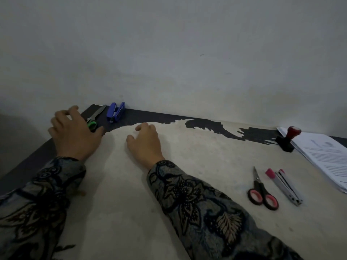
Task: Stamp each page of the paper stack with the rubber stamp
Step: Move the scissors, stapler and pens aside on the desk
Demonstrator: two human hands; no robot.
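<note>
Paper stack cut off at right edge.

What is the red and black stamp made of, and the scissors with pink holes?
The stamp looks like plastic: a glossy red knob that catches light, on a dull black base. The pink scissors seem to have grey metal blades and black plastic handles with soft-looking pink linings. The picture is dim, so this is a guess.

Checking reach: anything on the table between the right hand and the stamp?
Nothing visible. Bare table lies between the right hand and the stamp; the pink scissors sit nearer the camera, off that line.
</note>
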